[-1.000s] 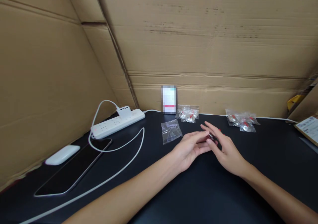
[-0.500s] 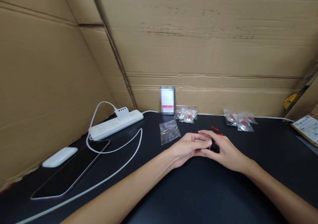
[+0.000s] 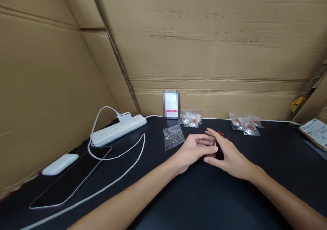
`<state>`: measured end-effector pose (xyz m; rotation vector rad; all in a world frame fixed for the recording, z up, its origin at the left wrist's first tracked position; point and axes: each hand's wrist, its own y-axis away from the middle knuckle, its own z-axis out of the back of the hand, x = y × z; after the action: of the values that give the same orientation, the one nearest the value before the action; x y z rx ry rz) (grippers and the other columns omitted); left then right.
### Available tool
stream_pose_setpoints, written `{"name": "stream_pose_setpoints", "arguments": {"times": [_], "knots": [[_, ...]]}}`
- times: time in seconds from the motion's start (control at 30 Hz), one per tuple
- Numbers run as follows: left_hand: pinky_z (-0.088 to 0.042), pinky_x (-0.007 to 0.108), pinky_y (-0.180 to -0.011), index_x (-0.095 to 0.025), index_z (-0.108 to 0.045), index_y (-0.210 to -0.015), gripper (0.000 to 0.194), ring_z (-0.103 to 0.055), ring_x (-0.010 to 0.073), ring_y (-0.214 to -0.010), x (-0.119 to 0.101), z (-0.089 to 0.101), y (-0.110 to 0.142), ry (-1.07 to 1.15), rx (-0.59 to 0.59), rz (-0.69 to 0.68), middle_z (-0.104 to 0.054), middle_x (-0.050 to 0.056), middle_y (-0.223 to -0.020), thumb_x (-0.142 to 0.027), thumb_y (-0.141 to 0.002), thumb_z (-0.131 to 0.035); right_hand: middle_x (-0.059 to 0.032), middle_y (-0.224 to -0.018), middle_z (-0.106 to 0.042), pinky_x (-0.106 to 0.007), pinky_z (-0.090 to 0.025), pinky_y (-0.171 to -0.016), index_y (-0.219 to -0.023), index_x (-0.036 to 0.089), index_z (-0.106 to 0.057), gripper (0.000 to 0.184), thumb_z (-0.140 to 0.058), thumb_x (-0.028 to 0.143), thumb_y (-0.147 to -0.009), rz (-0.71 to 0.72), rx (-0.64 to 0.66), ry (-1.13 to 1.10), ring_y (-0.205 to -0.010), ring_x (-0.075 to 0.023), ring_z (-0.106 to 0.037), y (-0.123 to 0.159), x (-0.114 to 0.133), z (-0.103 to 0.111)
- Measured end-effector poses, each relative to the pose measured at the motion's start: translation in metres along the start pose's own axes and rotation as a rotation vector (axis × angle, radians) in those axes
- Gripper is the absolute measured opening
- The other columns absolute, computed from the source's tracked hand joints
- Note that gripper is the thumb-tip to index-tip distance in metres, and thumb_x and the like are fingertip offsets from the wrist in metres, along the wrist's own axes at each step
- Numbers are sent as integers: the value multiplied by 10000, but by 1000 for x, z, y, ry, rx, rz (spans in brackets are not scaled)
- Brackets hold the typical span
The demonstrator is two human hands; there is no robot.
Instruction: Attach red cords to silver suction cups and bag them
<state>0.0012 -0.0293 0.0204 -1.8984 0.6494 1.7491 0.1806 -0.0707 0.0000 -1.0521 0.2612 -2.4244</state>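
My left hand (image 3: 195, 151) is closed, its thumb pressed over a small shiny metal piece (image 3: 215, 144), of which only a thin edge shows between the fingers. My right hand (image 3: 231, 157) curves around the left fingertips. Its thumb and fingers are apart, and nothing shows gripped in them. Just behind the right fingers lies a red cord loop (image 3: 220, 133), partly covered by the hand. A clear plastic bag (image 3: 173, 137), flat and seemingly with nothing inside, rests beyond the left wrist.
Bagged silvery round pieces with red cords (image 3: 191, 118) lie by a propped-up screen (image 3: 171, 104); more such bags (image 3: 246, 124) are further right. At left are a power strip (image 3: 120, 129), white cable (image 3: 138, 155), phone (image 3: 71, 179) and white case (image 3: 60, 164). Cardboard walls (image 3: 178, 53) enclose the table.
The metal piece has turned and sunk into the left fingers, so less of it shows. The right thumb and fingers have spread away from it. The view has shifted slightly.
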Motion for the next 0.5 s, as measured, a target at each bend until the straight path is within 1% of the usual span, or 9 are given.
{"name": "stream_pose_setpoints", "arguments": {"times": [0.03,0.1,0.17,0.23,0.3,0.37,0.43,0.5], "knots": [[-543,353,-804,-139,-684,-1072,363,-683,195,-824,0,1,0,-116,-39,-82,-706,94,-971,-236,-731,-760,-98,-1523,-378,-520,-360,-1117,-1510,296,-228,845,-701,406,-818,-3,-24,-45,-1357,-288,-419,0,0,0],[-536,363,-840,-161,-671,-1121,384,-665,191,-863,-1,4,0,-396,-96,-279,-695,79,-1015,-203,-745,-734,-106,-1468,-447,-495,-407,-1088,-1479,292,-294,799,-719,358,-806,-16,-46,-221,-1287,-273,-500,-1,1,0],[-517,374,-882,-174,-647,-1172,399,-641,195,-930,-3,8,1,-654,-131,-471,-676,75,-1068,-178,-775,-694,-111,-1387,-523,-450,-464,-1041,-1421,274,-376,699,-713,339,-813,-56,-47,-463,-1212,-247,-564,-3,2,0],[-491,381,-927,-168,-626,-1198,394,-607,202,-1011,-3,11,2,-832,-149,-613,-646,85,-1136,-170,-807,-664,-111,-1257,-615,-422,-513,-977,-1325,244,-472,556,-695,365,-830,-156,-85,-673,-1108,-228,-628,-6,3,0],[-474,382,-953,-159,-610,-1217,376,-571,207,-1067,-1,13,3,-929,-133,-686,-620,95,-1181,-169,-841,-630,-103,-1080,-689,-412,-554,-891,-1213,202,-560,448,-687,409,-835,-279,-111,-800,-948,-215,-686,-9,4,0],[-471,377,-953,-154,-601,-1229,363,-544,210,-1083,1,12,3,-986,-96,-710,-606,98,-1198,-173,-866,-601,-89,-926,-715,-390,-573,-811,-1096,161,-637,392,-694,439,-826,-345,-76,-858,-813,-199,-698,-11,5,-1],[-474,368,-945,-155,-556,-1285,417,-528,209,-1078,2,10,4,-1006,-54,-710,-599,94,-1212,-169,-871,-593,-80,-848,-718,-355,-569,-764,-984,137,-691,377,-717,464,-798,-345,-25,-879,-752,-182,-687,-12,6,-2],[-476,362,-938,-159,-478,-1362,512,-521,205,-1056,2,8,5,-1006,-23,-706,-601,86,-1205,-158,-864,-594,-71,-809,-716,-324,-557,-739,-907,132,-717,387,-730,494,-772,-331,-16,-891,-721,-164,-671,-12,7,-2]]}}
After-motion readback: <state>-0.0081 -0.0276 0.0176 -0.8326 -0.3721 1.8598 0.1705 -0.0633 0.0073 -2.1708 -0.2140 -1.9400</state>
